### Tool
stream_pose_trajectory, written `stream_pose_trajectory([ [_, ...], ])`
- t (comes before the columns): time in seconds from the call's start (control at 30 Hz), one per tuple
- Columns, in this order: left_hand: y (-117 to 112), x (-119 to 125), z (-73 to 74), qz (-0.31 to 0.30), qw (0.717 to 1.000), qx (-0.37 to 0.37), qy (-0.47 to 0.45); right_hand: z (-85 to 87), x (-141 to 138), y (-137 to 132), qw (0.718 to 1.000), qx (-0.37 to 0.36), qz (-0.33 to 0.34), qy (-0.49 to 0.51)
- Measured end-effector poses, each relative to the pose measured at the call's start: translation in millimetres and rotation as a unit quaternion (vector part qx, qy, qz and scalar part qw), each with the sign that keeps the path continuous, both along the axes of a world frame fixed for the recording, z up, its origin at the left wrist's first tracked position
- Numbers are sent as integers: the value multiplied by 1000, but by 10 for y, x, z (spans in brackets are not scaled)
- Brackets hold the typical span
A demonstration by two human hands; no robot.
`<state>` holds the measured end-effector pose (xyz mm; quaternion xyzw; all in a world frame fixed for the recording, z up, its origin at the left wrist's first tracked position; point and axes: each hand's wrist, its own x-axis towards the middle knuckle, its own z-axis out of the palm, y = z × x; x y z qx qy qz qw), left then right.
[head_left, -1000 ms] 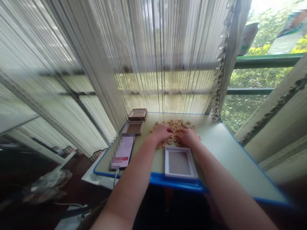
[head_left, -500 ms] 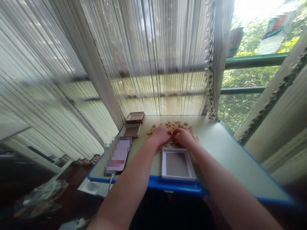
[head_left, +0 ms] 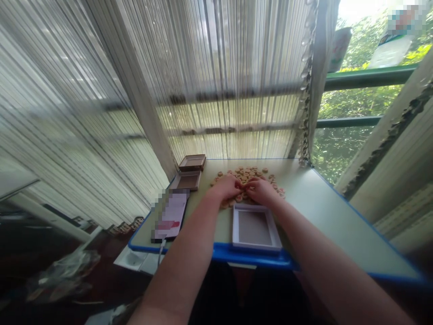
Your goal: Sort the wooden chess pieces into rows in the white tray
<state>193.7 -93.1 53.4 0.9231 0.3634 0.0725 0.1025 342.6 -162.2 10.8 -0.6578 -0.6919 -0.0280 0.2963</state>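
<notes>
Many round wooden discs with red and dark marks, looking like Chinese chess pieces (head_left: 248,171), lie in a loose heap on the table. My left hand (head_left: 230,186) reaches into the heap from the left, fingers curled and pressed together. Opposite it, my right hand (head_left: 259,188) is closed in the same way, and the fingertips of both hands nearly meet over the discs. Whatever lies between the fingers is too small and hidden to make out. Just in front of my hands sits a shallow white box tray (head_left: 237,225) with a grey-brown bottom.
On the table's left side lie a phone (head_left: 171,214) with a cable, a shallow open box (head_left: 186,180) and a brown-rimmed box (head_left: 192,161). The pale table (head_left: 324,216) has a blue edge. String curtains (head_left: 233,54) hang behind it. A plastic bag (head_left: 64,275) lies at lower left.
The whole view has shifted slightly, so the table sits a little higher and further right. My right-hand fingers look more stretched towards the left hand; both hands stay at the heap.
</notes>
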Motion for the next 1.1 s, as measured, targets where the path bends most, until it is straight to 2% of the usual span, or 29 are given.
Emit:
stream_pose_trajectory([
  [0.17, 24, -3, -41, -27, 1000, -13, -5, 19, -11, 7, 1000, -23, 1, -10],
  [0.37, 68, 39, -90, -35, 999, -20, -8, -3, 20, -6, 999, -1, -33, -10],
  [0.57, 113, 49, -127, -29, 999, -15, -7, -44, -6, 25, 1000, 6, -21, -11],
  [0.77, 131, 13, -76, -6, 1000, -9, -8, -36, 4, 28, 1000, -3, -8, -18],
  [0.93, 94, -40, -48, -27, 999, -46, -10, -15, 11, 25, 999, -16, -1, -28],
  [1.1, 73, -24, -60, -22, 999, -22, -2, -28, 26, 42, 998, -21, 3, -53],
])
